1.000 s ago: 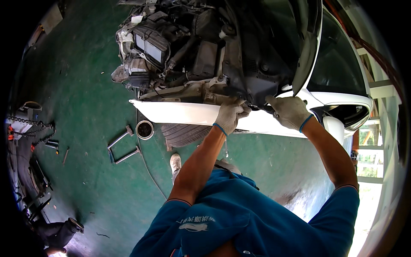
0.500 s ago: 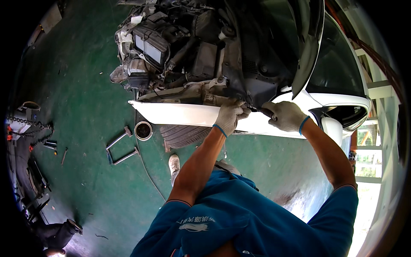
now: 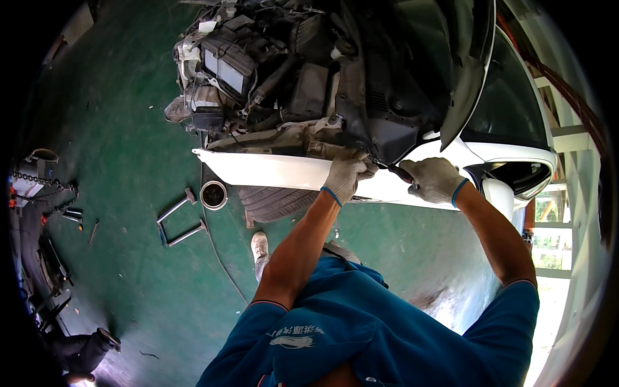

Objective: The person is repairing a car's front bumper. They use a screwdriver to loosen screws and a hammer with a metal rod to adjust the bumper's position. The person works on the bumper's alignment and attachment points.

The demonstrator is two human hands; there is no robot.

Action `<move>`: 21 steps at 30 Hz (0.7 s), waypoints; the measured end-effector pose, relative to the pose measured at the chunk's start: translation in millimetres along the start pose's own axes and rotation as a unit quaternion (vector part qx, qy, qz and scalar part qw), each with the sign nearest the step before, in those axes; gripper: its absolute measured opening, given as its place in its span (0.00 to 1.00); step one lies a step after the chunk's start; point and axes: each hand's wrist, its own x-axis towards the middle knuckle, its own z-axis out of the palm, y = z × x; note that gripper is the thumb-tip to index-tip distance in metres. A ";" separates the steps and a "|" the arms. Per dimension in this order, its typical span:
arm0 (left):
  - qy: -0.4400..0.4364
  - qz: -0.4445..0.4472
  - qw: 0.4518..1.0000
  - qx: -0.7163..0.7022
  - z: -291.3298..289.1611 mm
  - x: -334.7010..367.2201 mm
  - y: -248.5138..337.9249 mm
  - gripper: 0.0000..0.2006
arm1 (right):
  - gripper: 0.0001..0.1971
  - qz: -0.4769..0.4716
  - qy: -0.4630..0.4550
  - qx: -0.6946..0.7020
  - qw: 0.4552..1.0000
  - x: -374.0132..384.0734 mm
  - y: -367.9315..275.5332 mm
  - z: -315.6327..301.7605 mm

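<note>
Both my hands wear pale knit gloves with blue cuffs and work at the top edge of the white front fender (image 3: 264,169). My right hand (image 3: 432,178) is closed round the handle of a dark-handled hand tool (image 3: 402,173), which slants across the fender's rear part. At the tool's other end, my left hand (image 3: 347,174) is closed, its fingers curled together around the tool's narrow end. Those fingers hide the tip and whatever it meets. Beside them lies the black plastic cowl (image 3: 390,138) below the windshield.
Ahead is the exposed engine bay (image 3: 277,77), with a raised hood (image 3: 467,84) at right. A tire (image 3: 277,203) shows under the fender. On the green floor lie a hammer (image 3: 177,206), another long-handled tool (image 3: 187,235) and a round container (image 3: 213,195). A cable runs past them; chains (image 3: 61,190) hang left.
The handle in my right hand has swung slightly toward me, and its end now shows below the fingers. My left hand keeps its place at the fender edge.
</note>
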 end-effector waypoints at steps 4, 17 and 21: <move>0.024 0.000 0.999 -0.023 15.2 -9.9 1.6 0.25 | 0.09 0.216 0.035 0.626 0.749 3.6 -6.2 25.2; -0.007 -0.007 1.000 0.010 6.5 -6.6 3.6 0.23 | 0.10 0.096 0.050 0.381 0.918 8.8 6.4 14.9; 0.002 -0.004 1.000 0.024 18.1 -11.7 7.3 0.24 | 0.12 0.179 0.112 0.800 0.561 6.0 -17.7 50.9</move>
